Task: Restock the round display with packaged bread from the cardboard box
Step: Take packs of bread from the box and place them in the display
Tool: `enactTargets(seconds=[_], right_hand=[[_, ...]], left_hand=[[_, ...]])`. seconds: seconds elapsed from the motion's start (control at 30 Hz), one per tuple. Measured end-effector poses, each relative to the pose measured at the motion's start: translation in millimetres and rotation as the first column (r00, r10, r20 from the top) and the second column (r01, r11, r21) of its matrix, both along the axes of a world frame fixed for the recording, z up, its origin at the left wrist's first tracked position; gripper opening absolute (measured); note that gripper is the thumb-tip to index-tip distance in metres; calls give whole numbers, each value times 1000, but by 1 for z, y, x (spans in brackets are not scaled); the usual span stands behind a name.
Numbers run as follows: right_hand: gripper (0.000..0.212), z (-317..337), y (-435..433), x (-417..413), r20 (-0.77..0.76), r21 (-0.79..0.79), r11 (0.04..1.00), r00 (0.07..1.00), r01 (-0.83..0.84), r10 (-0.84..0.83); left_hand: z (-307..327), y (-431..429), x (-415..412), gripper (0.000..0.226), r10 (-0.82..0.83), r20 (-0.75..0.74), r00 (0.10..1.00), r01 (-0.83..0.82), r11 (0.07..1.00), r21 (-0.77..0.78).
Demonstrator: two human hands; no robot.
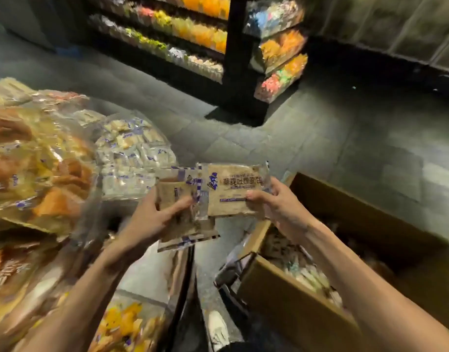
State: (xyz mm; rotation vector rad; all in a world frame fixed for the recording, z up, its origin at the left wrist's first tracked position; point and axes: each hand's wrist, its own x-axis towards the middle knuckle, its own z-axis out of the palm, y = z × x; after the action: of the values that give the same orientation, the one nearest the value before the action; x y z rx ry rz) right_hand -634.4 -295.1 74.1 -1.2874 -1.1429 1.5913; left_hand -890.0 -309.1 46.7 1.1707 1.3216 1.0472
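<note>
While both hands hung between the two, the display (90,224) lay to their left and slightly ahead. Its heap (132,153) of like packets sat just beyond the left hand (152,219), the nearer of the two. The box (294,308) stood open, low on the right under the right forearm, with more bread dimly visible inside.

The left hand gripped a stack (185,224) of packets, thumb curled across the top face and fingers beneath; how many packets could not be told. The right hand (276,201) pinched one packet (233,191) by its right end, label up. Its long axis ran left to right, and its left end overlapped the stack's upper corner. The hands were apart, each clamped on bread.

By my judgement, the coming move was a short carry leftward onto the heap, with the left hand leading.
</note>
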Motion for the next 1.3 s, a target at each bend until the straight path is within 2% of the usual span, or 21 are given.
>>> enactTargets(seconds=[0.13, 0.27, 0.5, 0.73, 0.87, 0.97, 1.13, 1.2, 1.3], right_hand=[[36, 11, -40, 103, 93, -13, 977, 973, 212, -209], [38, 19, -68, 194, 199, -4, 935, 917, 354, -347], [43, 3, -99, 370, 321, 36, 948, 895, 315, -310], [49, -30, -94, 533, 304, -18, 974, 929, 228, -212], [46, -35, -86, 577, 296, -12, 983, 939, 185, -173], [54, -57, -78, 598, 302, 6, 989, 943, 149, -144], [46, -88, -35, 624, 374, -12, 997, 924, -78, 77], [37, -102, -5, 635, 398, 4, 981, 900, -196, 178], [39, -117, 34, 653, 438, 68, 935, 852, -349, 286]], left_hand=[[8, 15, 104, 22, -262, -57, 963, 266, 962, 63], [17, 17, 192, 31, -455, -111, 883, 464, 883, 70], [-1, 0, 354, 33, -570, -135, 811, 577, 817, 17], [-13, -24, 514, 37, -473, -98, 875, 465, 880, -100], [-18, -29, 553, 34, -426, -215, 879, 413, 905, -107], [-29, -27, 573, 30, -428, -371, 824, 420, 901, -107], [-43, -30, 604, 32, -319, -505, 802, 286, 947, -144], [-52, -25, 618, 34, -255, -544, 799, 195, 966, -167], [-57, -20, 646, 35, -128, -606, 785, 41, 987, -155]])
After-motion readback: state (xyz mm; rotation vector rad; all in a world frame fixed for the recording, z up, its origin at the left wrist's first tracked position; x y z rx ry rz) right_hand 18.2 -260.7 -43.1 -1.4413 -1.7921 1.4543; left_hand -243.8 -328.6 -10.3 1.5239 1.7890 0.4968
